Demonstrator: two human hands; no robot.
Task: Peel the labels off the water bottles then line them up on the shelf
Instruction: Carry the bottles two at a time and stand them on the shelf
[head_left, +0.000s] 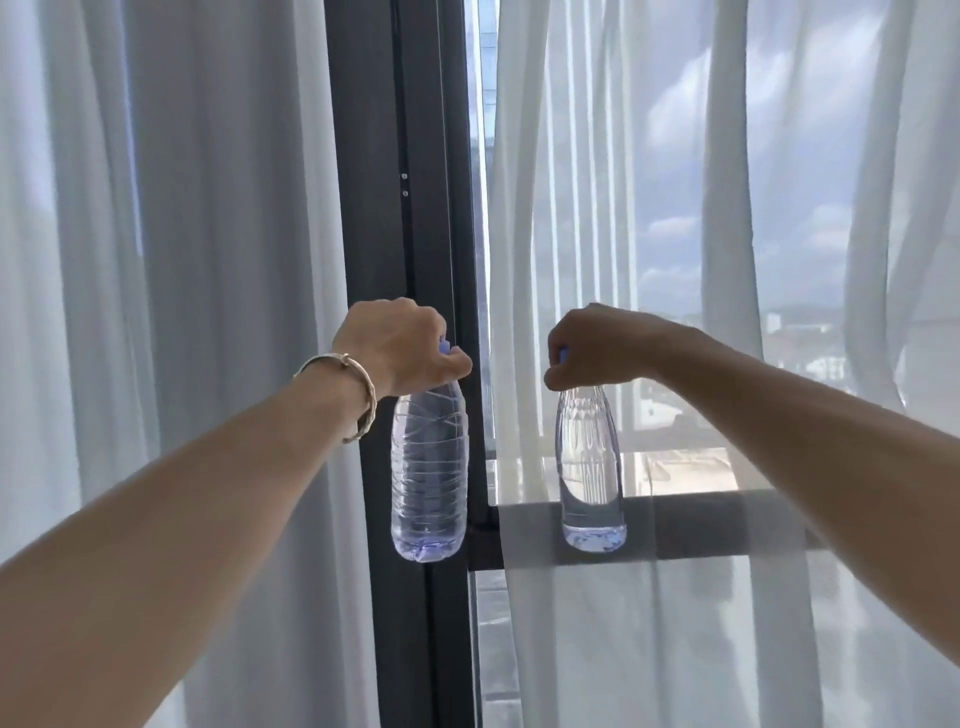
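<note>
left hand: the left hand (410, 345) has its fingers curled tight around the neck of a clear ribbed plastic water bottle (428, 467), right under the pale blue screw cap (444, 345). There's a silver bangle (358, 395) on that wrist.
right hand: the right hand (592, 348) does the same thing, pinching a clear smooth tapered plastic water bottle (589, 467) at the top, with its blue cap (563, 355) just peeking out.
why by the neck: my guess is a top grip keeps the bottles hanging straight and leaves the bases free, so they can be set down without fingers getting in the way.
ribbed bottle: it dangles in the air in front of the dark window frame (374, 208), just off the left end of the ledge and resting on nothing.
smooth bottle: its base overlaps the dark grey horizontal ledge (701, 525) near the left end. Honestly I can't tell whether it's standing there or hovering, since the sheer white curtain (675, 208) blurs the ledge.
labels: I can't see any on either bottle, so the peeling looks done and this reads as the lining-up step.
contents: both look mostly empty, maybe a bit of water at the bottom, so they'd be light and tippy.
count: two bottles, two caps, two hands, one bangle, one ledge, zero labels.
</note>
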